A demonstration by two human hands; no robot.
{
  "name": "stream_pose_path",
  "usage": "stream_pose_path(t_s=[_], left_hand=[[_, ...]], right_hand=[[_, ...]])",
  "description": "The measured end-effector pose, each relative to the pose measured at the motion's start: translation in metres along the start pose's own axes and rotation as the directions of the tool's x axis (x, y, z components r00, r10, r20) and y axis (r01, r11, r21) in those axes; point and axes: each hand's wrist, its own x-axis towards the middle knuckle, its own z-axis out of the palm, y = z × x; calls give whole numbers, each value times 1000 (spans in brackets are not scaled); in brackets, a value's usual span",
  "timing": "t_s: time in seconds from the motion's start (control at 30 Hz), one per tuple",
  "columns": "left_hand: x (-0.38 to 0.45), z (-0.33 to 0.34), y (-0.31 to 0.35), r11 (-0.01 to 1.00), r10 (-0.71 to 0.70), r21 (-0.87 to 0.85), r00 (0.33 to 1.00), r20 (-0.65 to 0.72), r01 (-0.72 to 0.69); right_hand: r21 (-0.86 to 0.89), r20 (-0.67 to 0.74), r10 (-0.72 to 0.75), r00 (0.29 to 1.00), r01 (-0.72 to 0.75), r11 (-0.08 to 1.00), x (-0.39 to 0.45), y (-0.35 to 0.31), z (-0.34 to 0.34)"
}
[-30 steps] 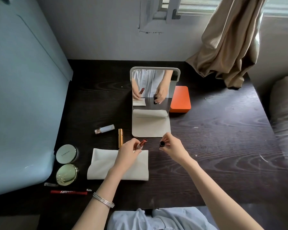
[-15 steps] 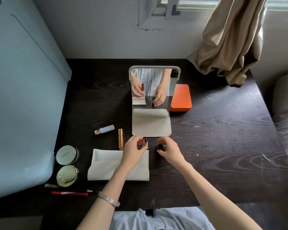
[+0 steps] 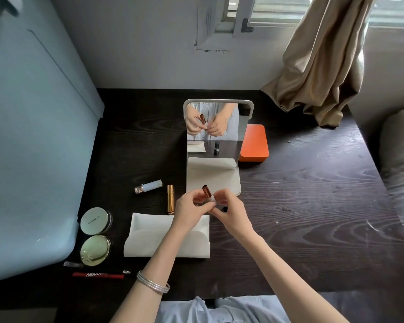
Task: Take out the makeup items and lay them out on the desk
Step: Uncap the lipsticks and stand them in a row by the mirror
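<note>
Both hands meet over the dark desk (image 3: 313, 206), in front of the mirror. My left hand (image 3: 188, 212) and my right hand (image 3: 230, 212) pinch the white base of an uncapped lipstick (image 3: 206, 191), whose brown-red top tilts up and to the left. A black cap (image 3: 224, 209) stands on the desk, mostly hidden behind my right fingers. Laid out at the left are a white pouch (image 3: 149, 238), a gold tube (image 3: 170, 198), a pale blue tube (image 3: 149, 186), two round compacts (image 3: 95, 220) (image 3: 95, 250) and a red pencil (image 3: 98, 275).
A standing mirror (image 3: 217, 127) on a white base faces me and reflects the hands. An orange box (image 3: 254, 143) sits to its right. A pale blue panel (image 3: 33, 148) borders the desk's left side. A beige curtain (image 3: 324, 66) hangs at the back right.
My right hand has left the black cap standing on the desk and joined my left hand on the lipstick. The lipstick now tilts up between both hands.
</note>
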Motion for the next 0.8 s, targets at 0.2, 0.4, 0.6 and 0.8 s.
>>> stream_pose_path(t_s=[0.2, 0.4, 0.6, 0.8], left_hand=[[-7, -6, 9, 952, -98, -297, 992, -80, 70], [-9, -10, 13, 937, -102, -345, 986, -129, 52], [-9, -12, 10, 962, -72, -271, 990, -119, 37], [-12, -15, 13, 973, -25, -231, 995, -93, 3]], right_hand=[[55, -11, 62, 998, -61, 997, -3, -5, 6], [162, 73, 101, 992, -111, 980, -4, -6, 6], [193, 132, 70, 989, -95, 977, -1, -12, 3], [272, 163, 65, 984, -108, 956, 3, -14, 3]])
